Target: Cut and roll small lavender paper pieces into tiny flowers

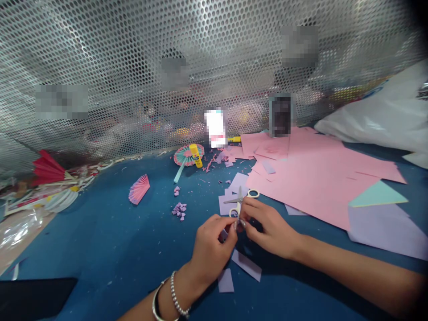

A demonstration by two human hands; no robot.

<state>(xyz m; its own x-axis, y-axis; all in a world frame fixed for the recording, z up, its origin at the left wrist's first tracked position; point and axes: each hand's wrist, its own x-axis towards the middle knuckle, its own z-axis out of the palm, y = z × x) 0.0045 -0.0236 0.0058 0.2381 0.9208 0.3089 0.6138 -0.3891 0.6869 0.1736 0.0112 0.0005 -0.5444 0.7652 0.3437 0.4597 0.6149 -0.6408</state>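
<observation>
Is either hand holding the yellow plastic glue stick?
No, the glue stick sits near the mesh wall, apart from the left hand and right hand.

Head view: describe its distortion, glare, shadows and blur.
In the head view, a wide lens bows the mesh screen and table and darkens the top right corner; light glares off the mesh and the clear plastic at left; the left hand and right hand, fingertips pinched together, look sharp and cast soft shadows; several patches by the mesh are pixelated.
</observation>
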